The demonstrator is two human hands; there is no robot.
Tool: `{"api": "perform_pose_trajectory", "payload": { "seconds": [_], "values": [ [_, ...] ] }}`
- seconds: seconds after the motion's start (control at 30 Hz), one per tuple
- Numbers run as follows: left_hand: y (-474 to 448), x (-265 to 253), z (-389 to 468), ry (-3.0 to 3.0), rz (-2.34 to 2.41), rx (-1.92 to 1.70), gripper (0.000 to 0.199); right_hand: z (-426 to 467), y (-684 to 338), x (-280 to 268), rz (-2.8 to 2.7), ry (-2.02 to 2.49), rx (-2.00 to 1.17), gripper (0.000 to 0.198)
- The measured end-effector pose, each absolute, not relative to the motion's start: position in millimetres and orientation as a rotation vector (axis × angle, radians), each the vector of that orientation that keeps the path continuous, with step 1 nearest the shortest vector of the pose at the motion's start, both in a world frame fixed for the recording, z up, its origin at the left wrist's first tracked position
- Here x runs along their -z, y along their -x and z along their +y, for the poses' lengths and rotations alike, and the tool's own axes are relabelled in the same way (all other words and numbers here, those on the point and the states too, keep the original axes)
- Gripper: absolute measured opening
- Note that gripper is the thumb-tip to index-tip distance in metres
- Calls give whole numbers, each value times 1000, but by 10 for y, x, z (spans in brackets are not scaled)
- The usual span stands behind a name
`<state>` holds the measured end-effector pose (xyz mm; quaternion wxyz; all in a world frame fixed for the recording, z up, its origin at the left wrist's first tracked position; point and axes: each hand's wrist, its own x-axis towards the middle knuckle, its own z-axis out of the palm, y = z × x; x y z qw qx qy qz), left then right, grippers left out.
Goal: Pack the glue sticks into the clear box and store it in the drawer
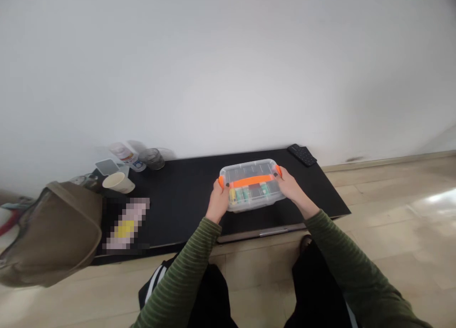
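A clear plastic storage box (249, 205) with an orange handle across its lid is between my hands, above the black cabinet top. My left hand (218, 200) grips its left end by the orange latch. On the opposite end, my right hand (288, 183) has its thumb at the other orange latch. Small green and yellow packets show through the lid along the near side. The fingers beneath the box are hidden. Whether the box touches the cabinet top, I cannot tell.
Remote controls (302, 155) lie at the back right of the black cabinet (178, 195). On the left are a paper cup (118, 182), a white bottle (127, 157), a glass jar (152, 159) and a brown bag (67, 228). A white wall (228, 81) rises behind.
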<state>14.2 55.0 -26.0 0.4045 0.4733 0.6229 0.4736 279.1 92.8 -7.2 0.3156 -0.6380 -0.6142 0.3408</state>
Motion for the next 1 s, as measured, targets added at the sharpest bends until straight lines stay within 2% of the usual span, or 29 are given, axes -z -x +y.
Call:
{"api": "perform_pose_trajectory", "payload": {
  "seconds": [0.37, 0.47, 0.53, 0.6, 0.73, 0.83, 0.9, 1.0],
  "values": [
    [-167, 196, 528, -1148, 1583, -1218, 46, 770, -2821, 161, -1352, 1628, -920, 55],
    [-133, 203, 517, -1137, 1562, -1246, 48, 563, -2914, 241, -1302, 1582, -785, 51],
    [-104, 209, 501, -1127, 1571, -1259, 49, 386, -2984, 338, -1286, 1565, -759, 40],
    [-73, 222, 485, -1103, 1570, -1267, 50, 178, -3023, 482, -1287, 1572, -947, 25],
    [-20, 272, 461, -1068, 1530, -1291, 51, -285, -2931, 942, -1243, 1550, -1672, 13],
    [-8, 287, 427, -1062, 1526, -1306, 51, -518, -2800, 1376, -895, 1695, -2029, 1],
    [-8, 271, 379, -1062, 1530, -1310, 52, -546, -2746, 1633, -385, 1748, -2036, 2],
    [2, 238, 269, -1060, 1551, -1320, 52, -442, -2717, 1893, -184, 1673, -1914, 6]
  ]
}}
